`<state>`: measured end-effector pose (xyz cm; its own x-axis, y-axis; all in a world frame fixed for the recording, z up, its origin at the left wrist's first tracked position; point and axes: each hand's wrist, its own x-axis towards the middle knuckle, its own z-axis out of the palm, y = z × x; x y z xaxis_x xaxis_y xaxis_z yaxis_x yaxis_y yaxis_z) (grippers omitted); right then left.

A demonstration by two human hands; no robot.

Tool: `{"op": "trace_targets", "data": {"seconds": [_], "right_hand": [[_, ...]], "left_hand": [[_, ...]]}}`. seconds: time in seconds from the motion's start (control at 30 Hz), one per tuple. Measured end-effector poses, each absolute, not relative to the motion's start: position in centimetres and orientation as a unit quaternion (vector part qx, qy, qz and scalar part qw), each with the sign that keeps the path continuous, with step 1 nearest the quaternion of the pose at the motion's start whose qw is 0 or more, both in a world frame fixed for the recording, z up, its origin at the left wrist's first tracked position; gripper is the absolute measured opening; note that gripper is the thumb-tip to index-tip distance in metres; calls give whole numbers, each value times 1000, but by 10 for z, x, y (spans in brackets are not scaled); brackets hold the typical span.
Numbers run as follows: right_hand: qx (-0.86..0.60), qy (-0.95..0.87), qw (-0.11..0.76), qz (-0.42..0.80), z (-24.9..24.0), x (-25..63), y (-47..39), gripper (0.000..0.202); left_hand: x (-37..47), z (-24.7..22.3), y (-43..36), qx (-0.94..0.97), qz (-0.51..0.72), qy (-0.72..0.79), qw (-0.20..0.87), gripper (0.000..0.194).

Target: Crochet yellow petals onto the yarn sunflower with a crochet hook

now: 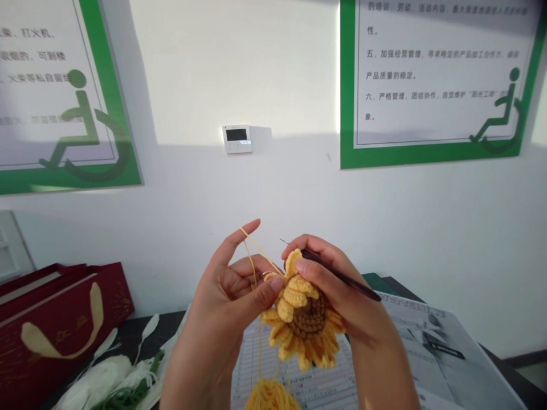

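A crocheted sunflower (pixel 308 316) with yellow petals and a brown centre hangs between my hands. My left hand (pixel 239 285) pinches its upper left edge between thumb and fingers. Yellow yarn (pixel 261 250) loops over the raised left index finger and runs to the flower. In my right hand (pixel 331 270) lies a crochet hook (pixel 342 273) with a dark handle, its thin metal tip pointing up left, free of the flower. The right thumb and fingers also hold an upper petal. Below, a ball of yellow yarn (pixel 272 397) shows at the bottom edge, with a strand rising from it.
On the left stand dark red gift bags (pixel 64 324) beside white and green crocheted pieces (pixel 115 376). Printed sheets (pixel 316 393) lie under my hands, and a large printed paper (pixel 448 353) is at right. Behind is a white wall with a control panel (pixel 237 140).
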<state>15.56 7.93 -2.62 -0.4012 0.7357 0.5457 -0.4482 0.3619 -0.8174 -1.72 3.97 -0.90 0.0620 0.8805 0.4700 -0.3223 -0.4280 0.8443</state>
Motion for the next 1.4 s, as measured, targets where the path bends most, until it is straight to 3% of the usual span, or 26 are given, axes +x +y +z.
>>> {"op": "trace_targets", "data": {"seconds": [0.1,0.23,0.3,0.37,0.5,0.7,1.4], "right_hand": [[-121,-660,539,509,-26,154,80,23],[-141,-656,678,299,-25,152,76,34],[-110,-622,733,253,-25,151,71,36],[-60,-598,741,299,-25,151,66,34],[-12,-589,695,413,-25,148,60,9],[-43,-549,735,395,-24,133,56,26],[-85,-550,728,401,-22,129,52,32]], "left_hand": [[-15,-7,36,539,654,254,466,86],[-10,-4,29,513,694,262,432,83],[-9,-4,27,509,709,260,414,83],[-9,-4,26,508,714,260,405,82],[-11,-3,23,514,710,261,404,81],[-19,-5,25,531,702,247,405,82],[-9,-1,16,509,720,271,385,78]]}}
